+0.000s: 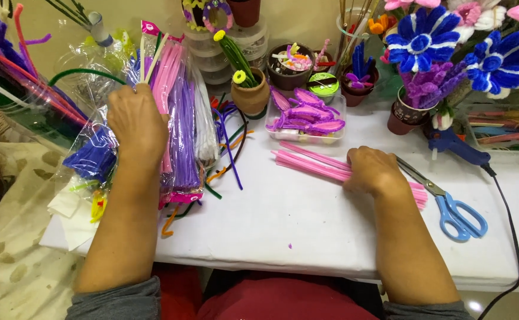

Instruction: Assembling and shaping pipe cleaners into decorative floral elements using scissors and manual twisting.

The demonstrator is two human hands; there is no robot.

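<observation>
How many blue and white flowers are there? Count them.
2, both at top right: one flower above the purple bunch, the other flower near the right edge. More may be hidden beyond the frame.

craft table, pipe cleaners, scissors

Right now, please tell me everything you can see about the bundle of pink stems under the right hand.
The pink stems are a bundle of thin, straight, fuzzy-looking sticks, like pipe cleaners, all the same light pink. They lie flat on the white table, slanting from upper left to lower right. The right hand rests on their right part and covers it; short ends show beyond the hand, close to the blue-handled scissors. The left ends fan out slightly.
</observation>
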